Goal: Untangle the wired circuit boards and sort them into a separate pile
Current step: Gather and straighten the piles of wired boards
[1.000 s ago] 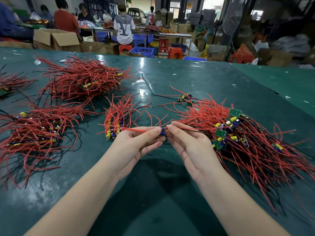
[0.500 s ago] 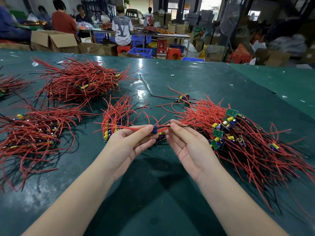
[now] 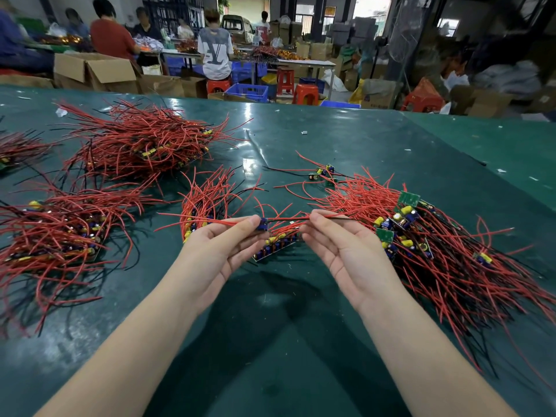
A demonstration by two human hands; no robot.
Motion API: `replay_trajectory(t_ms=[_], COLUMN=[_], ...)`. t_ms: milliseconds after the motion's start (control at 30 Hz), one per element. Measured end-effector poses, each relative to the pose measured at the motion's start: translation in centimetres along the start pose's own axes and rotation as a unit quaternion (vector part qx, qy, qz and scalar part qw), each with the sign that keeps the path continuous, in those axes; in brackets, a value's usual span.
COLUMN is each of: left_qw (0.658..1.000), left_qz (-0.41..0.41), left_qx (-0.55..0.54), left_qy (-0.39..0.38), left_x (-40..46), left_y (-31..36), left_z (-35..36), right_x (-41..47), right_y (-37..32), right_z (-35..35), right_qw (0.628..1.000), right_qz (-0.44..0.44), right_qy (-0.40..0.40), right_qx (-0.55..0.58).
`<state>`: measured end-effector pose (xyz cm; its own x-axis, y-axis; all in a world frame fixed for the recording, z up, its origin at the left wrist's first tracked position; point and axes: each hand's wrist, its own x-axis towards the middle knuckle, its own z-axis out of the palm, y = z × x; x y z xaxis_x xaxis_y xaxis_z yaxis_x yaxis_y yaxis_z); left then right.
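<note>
My left hand [image 3: 219, 254] pinches a small circuit board [image 3: 262, 224] with blue parts, its red wire trailing left. My right hand [image 3: 340, 251] pinches the black and red wires [image 3: 288, 219] that run from that board to the right. Both hands hover above the green table [image 3: 270, 341]. Just below them lies a short row of boards [image 3: 275, 246]. A big tangled pile of red-wired boards [image 3: 436, 245] sits right of my right hand. A small neat pile [image 3: 207, 200] lies left of centre.
Three more red-wire piles lie at the left: one far [image 3: 141, 145], one near [image 3: 54, 233], one at the edge [image 3: 18, 149]. A few loose boards [image 3: 323, 173] lie at the middle. People, boxes and stools stand beyond the table's far edge.
My hands have drawn apart. The left one carries the board leftward and the wire now stretches between the two hands.
</note>
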<state>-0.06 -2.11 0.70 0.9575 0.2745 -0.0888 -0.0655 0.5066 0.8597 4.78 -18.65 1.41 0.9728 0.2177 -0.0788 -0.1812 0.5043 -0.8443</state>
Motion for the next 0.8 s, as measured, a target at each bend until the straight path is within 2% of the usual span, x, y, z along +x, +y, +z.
replay_trajectory(t_ms=[300,800], left_qw=[0.997,0.997], left_qz=[0.042,0.047], left_qx=[0.062,0.057], left_qy=[0.008,0.017], left_x=[0.07,-0.08], left_y=[-0.34,-0.03], left_z=[-0.18,0.00], right_x=[0.31,0.68], right_y=[-0.11,-0.36], right_z=[-0.34,-1.02], right_qw=[0.998,0.994], right_qz=[-0.035,-0.095], right_qy=[0.041,0.039], right_qx=[-0.023,-0.040])
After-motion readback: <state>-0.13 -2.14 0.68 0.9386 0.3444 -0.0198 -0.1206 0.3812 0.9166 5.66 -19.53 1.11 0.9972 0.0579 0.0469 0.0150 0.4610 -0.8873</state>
